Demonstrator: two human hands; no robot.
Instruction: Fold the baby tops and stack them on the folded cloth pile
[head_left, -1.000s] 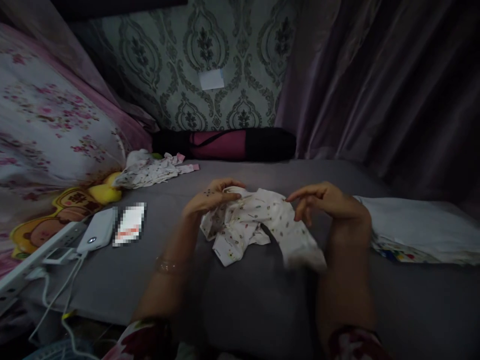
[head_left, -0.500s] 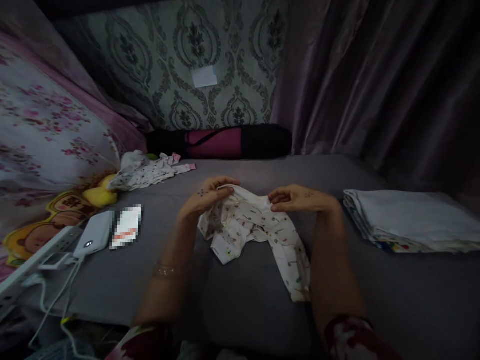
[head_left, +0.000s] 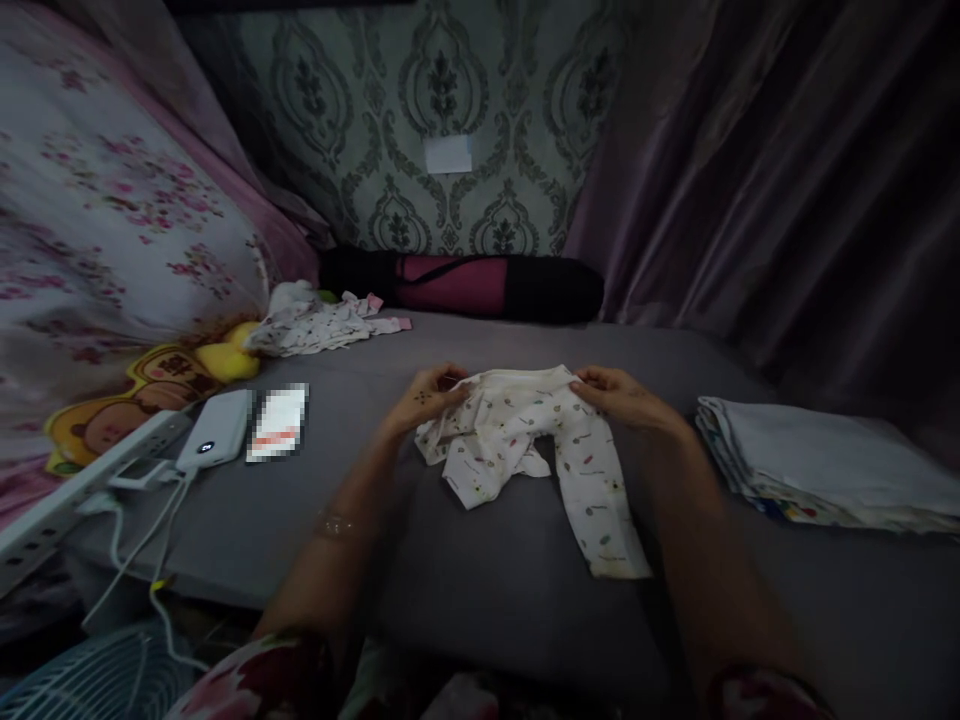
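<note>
Small white printed pants (head_left: 517,420) lie partly on the grey bed surface (head_left: 480,560), waistband toward the far side. My left hand (head_left: 431,395) pinches the waistband at its left end. At the right end, the fingers of my right hand (head_left: 607,390) are closed on the waistband too. The band is stretched between both hands. One leg hangs straight toward me on the right; the other is bent and bunched on the left.
Folded white cloths (head_left: 817,460) are stacked at the right. Crumpled printed baby clothes (head_left: 322,325) lie back left, near a yellow cushion (head_left: 229,355). A white power bank (head_left: 217,430) with cables sits beside a power strip (head_left: 97,485). A black and maroon bag (head_left: 457,283) lies along the wall.
My hands have spread apart, pulling the waistband straighter and wider. The right leg of the pants lies flatter. The whole view has shifted a little.
</note>
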